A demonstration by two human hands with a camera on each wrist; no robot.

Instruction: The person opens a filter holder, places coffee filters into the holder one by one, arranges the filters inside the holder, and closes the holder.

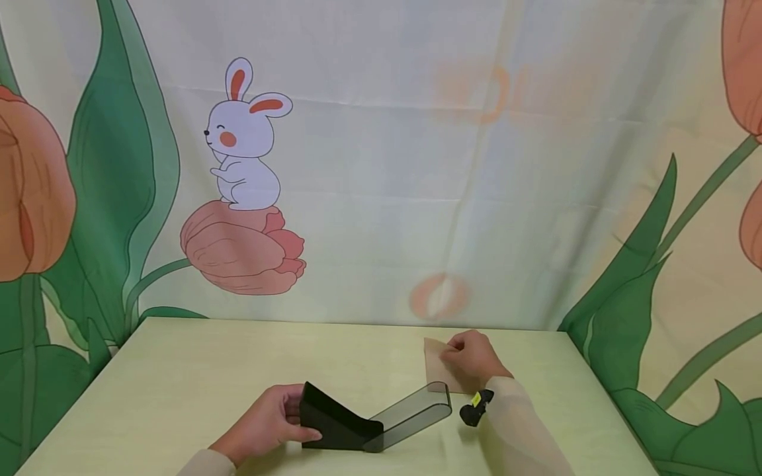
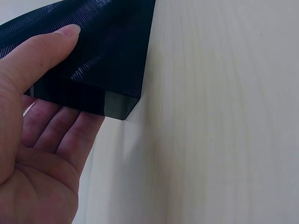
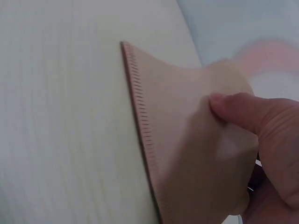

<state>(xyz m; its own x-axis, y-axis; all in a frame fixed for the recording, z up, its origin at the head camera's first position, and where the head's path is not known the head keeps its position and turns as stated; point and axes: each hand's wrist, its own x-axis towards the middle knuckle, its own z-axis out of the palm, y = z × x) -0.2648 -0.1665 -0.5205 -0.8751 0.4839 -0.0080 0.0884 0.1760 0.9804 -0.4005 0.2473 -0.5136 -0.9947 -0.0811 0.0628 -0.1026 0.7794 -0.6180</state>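
The left hand (image 1: 270,423) holds a black, ridged plastic box (image 1: 335,423) tight by its wide end, likely to keep it steady with its clear grey plastic lid (image 1: 415,414) open. Past the lid, over the pale wooden worktop (image 1: 208,363), the right hand (image 1: 478,357) pinches a thin tan paper sheet (image 1: 436,370), maybe so it won't slip.

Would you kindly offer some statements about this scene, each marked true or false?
1. The left hand grips the black holder. True.
2. The clear section extends from the black holder toward the left hand. False: it extends away from that hand.
3. The right hand pinches the tan paper. True.
4. The tan paper is inside the black holder. False: it is outside, in the right hand.
5. The tan paper has short marks along one edge. True.
6. The printed rabbit faces right. False: it faces left.
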